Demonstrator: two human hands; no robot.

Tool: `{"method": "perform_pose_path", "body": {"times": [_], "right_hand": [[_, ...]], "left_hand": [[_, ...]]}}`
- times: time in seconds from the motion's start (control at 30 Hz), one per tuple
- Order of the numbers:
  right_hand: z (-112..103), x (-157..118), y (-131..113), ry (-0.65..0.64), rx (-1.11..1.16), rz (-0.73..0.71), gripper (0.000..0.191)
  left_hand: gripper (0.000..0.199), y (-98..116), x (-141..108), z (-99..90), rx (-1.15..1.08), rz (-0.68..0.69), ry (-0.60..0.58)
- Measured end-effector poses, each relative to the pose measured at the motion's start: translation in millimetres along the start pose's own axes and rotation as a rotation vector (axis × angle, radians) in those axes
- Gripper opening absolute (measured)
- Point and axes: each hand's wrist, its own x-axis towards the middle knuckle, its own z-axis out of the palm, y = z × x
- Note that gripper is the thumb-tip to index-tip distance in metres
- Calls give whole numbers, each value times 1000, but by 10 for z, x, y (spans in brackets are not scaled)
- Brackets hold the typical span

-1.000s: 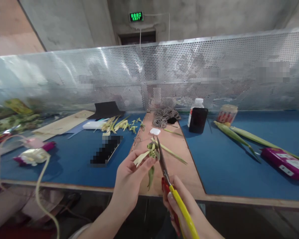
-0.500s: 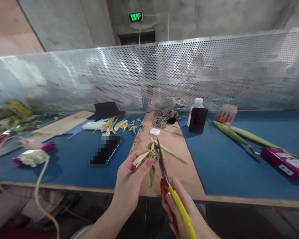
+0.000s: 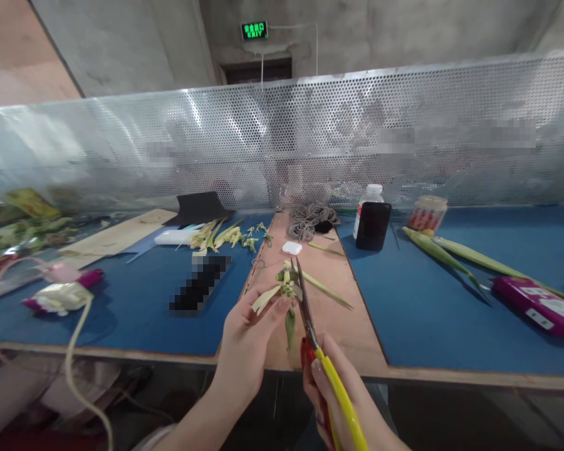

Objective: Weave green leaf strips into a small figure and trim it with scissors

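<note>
Between thumb and fingers, my left hand [image 3: 254, 319] pinches a small knotted piece of pale green leaf [image 3: 286, 285], with loose leaf ends sticking out to the left and below. My right hand [image 3: 333, 382] is closed round the yellow and red handles of a pair of scissors [image 3: 339, 388]. The blades point up and away, slightly parted, just right of the knotted piece. Behind the blades, a green leaf strip [image 3: 326, 291] lies on the light wooden strip of the table [image 3: 357, 326]. A white earphone case [image 3: 292, 247] sits beyond.
Leaf scraps [image 3: 220, 235] and a dark phone [image 3: 201, 285] lie to the left. A tangle of grey cord [image 3: 310, 219] is at the back. On the right stand a black device [image 3: 373, 225], a white bottle [image 3: 374, 193] and a jar [image 3: 427, 213], near long leaves [image 3: 442, 254] and a purple pack [image 3: 540, 307].
The scissor blades look a little more parted at the tips. The hanging leaf end has shifted slightly right and up. Both hands have otherwise barely moved.
</note>
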Motion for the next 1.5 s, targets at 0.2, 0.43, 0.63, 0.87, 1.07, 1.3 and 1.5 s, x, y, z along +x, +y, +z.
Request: {"method": "perform_pose_path", "body": {"times": [0.2, 0.43, 0.63, 0.87, 1.07, 1.3, 1.5], "right_hand": [[-34, 130, 127, -14, 131, 36, 48], [-96, 214, 88, 38, 166, -20, 44], [-209, 245, 134, 9, 124, 2, 50], [-251, 288, 76, -121, 113, 90, 50], [-100, 135, 12, -1, 17, -29, 43], [-34, 64, 3, 13, -119, -132, 47], [-4, 46, 9, -24, -154, -154, 43]], "left_hand": [[20, 15, 22, -6, 1, 25, 37], [39, 16, 85, -60, 53, 186, 76], [27, 53, 137, -92, -39, -18, -6], [16, 70, 158, -102, -285, -170, -46], [17, 210, 148, -30, -391, -215, -54], [18, 289, 159, 57, -447, -253, 7], [19, 277, 159, 93, -506, -259, 47]]}}
